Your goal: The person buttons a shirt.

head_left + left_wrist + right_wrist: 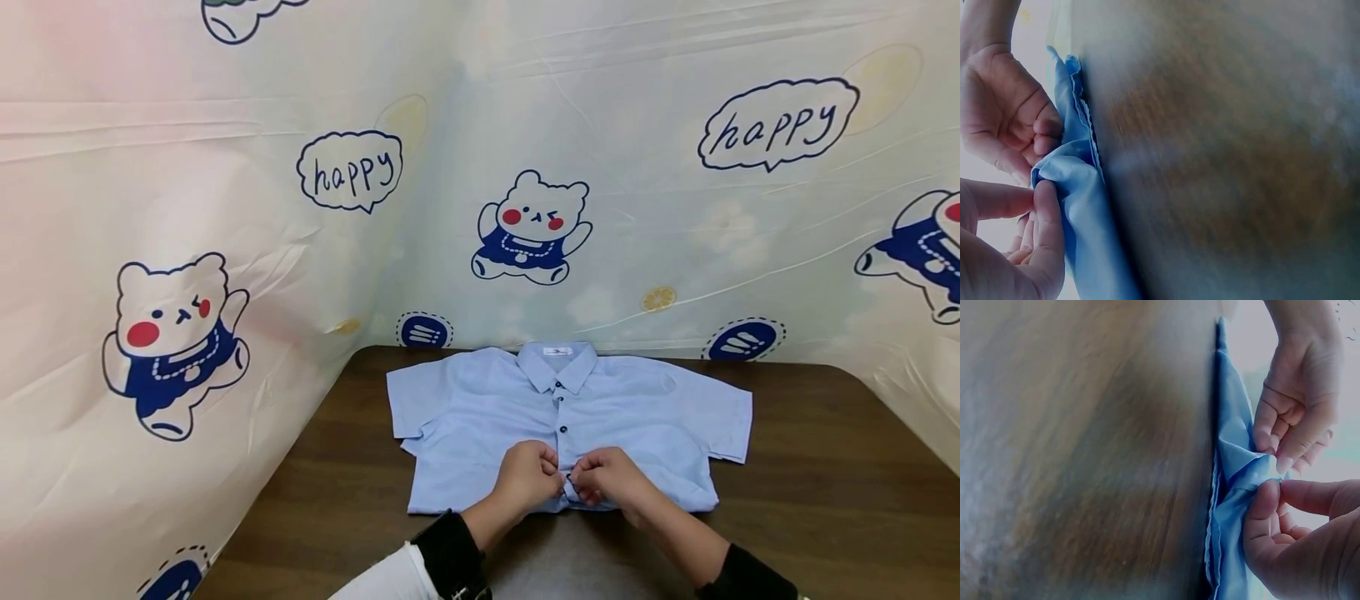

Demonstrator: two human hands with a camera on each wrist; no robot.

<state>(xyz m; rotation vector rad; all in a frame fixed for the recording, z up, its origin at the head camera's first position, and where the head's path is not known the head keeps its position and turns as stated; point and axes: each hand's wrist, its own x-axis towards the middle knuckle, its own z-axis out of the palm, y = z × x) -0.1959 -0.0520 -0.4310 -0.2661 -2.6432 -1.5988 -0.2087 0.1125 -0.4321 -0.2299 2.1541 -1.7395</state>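
I have the light-blue short-sleeved button-up shirt (480,408) laid front up on the dark wooden table (300,500), its collar (536,367) at the far edge and its sleeves spread to either side. My left hand (527,473) pinches the front placket low down, near the hem, thumb and forefinger together on the cloth. My right hand (611,477) pinches it just beside, so my fingertips almost meet and the fabric is bunched up in a little fold between them (whether a button sits in there, I can't tell). Above my hands, a dark button (563,429) shows on the placket, with others up near the collar, where a white label (557,351) lies inside the neck. Beyond the table hangs a pale curtain (450,275) printed with winking bears and "happy" bubbles. I have a black band (450,554) round my left wrist.
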